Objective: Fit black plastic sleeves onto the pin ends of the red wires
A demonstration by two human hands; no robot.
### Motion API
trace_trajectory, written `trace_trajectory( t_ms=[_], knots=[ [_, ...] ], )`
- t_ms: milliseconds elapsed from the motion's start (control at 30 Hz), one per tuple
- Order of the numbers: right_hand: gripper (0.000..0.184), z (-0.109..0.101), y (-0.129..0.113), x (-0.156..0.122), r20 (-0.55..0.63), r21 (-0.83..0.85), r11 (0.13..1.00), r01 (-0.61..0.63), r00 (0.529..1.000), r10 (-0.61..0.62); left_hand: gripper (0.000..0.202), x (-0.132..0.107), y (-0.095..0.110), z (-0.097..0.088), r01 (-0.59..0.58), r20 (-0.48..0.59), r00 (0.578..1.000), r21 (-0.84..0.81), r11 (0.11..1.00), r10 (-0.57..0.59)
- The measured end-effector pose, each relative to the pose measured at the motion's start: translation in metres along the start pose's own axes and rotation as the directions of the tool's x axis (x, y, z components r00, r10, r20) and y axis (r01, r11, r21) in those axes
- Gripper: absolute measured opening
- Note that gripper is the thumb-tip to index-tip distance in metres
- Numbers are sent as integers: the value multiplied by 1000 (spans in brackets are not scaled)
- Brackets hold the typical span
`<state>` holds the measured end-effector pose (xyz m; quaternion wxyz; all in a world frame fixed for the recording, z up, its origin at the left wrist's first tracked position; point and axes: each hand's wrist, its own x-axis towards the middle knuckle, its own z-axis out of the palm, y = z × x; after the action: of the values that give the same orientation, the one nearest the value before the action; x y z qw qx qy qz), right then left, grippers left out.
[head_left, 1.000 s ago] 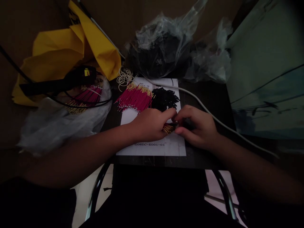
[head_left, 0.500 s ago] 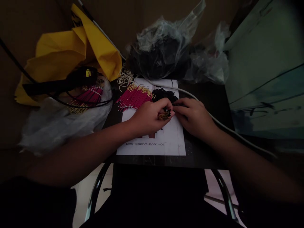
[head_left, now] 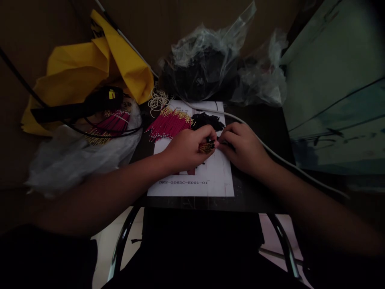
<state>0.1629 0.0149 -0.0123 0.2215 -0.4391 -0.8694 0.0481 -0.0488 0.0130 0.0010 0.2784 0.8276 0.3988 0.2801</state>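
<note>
My left hand (head_left: 189,147) is closed around a bundle of thin wires with gold-coloured terminal ends (head_left: 206,147), some of which carry black tips. Close against it, my right hand (head_left: 244,145) pinches at the ends of the bundle; whatever sits between its fingertips is too small and dark to make out. Just beyond my hands lies a heap of small black sleeves (head_left: 208,121). Left of that heap, many red wires with gold-coloured ends (head_left: 171,124) are spread side by side. A printed white sheet (head_left: 216,180) lies beneath my hands.
A white cable (head_left: 278,155) crosses the dark table (head_left: 255,196) on the right. Clear plastic bags (head_left: 207,60) with dark contents stand behind. At left are a yellow bag (head_left: 78,60), a plastic bag (head_left: 75,160) and a tied bundle of red wires (head_left: 118,120).
My right hand has shifted slightly left, and its fingertips have drawn in to the ends of the bundle. My left hand keeps its hold almost unmoved.
</note>
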Motion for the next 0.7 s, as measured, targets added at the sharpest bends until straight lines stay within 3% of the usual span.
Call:
trace_trajectory(
  t_ms=[200,367,500,700],
  knots=[
    [5,-7,-10,-6,-137,154,984,88,988,-67,26,-1,1,-3,-7,45,999,21,1000,6],
    [28,-7,-13,-11,-130,299,953,49,991,-10,31,-3,3,-4,-63,56,996,13,998,63],
    [34,-9,-12,-11,-138,307,947,97,989,-56,29,-3,3,-5,-143,81,986,-31,989,145],
    [33,-10,-13,-13,-149,308,943,123,986,-80,26,-3,1,-3,-174,92,980,-17,985,175]
  ],
)
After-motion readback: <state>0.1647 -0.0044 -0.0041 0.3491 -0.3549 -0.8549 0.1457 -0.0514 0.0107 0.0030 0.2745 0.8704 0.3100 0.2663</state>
